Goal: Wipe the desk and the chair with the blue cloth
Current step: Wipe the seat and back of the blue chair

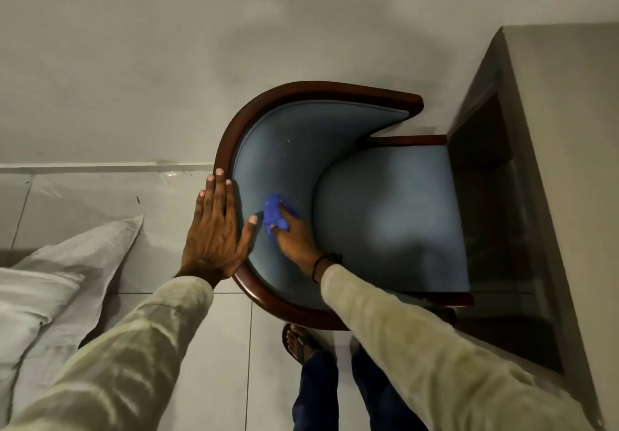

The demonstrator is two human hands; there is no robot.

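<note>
A tub chair (pixel 385 216) with grey-blue upholstery and a dark wooden rim fills the middle of the head view, its seat tucked toward the desk (pixel 562 162) on the right. My right hand (pixel 294 239) presses a bunched blue cloth (pixel 274 211) against the inner padded backrest. My left hand (pixel 216 229) lies flat, fingers spread, on the top of the wooden backrest rim, with its thumb over the padding. The cloth is partly hidden under my right fingers.
A grey wall runs behind the chair. White bedding and a pillow (pixel 50 290) sit at the lower left. The floor is pale tile (pixel 214 347). My sandalled foot (pixel 298 341) stands just in front of the chair. The desk's dark open underside (pixel 495 229) faces the seat.
</note>
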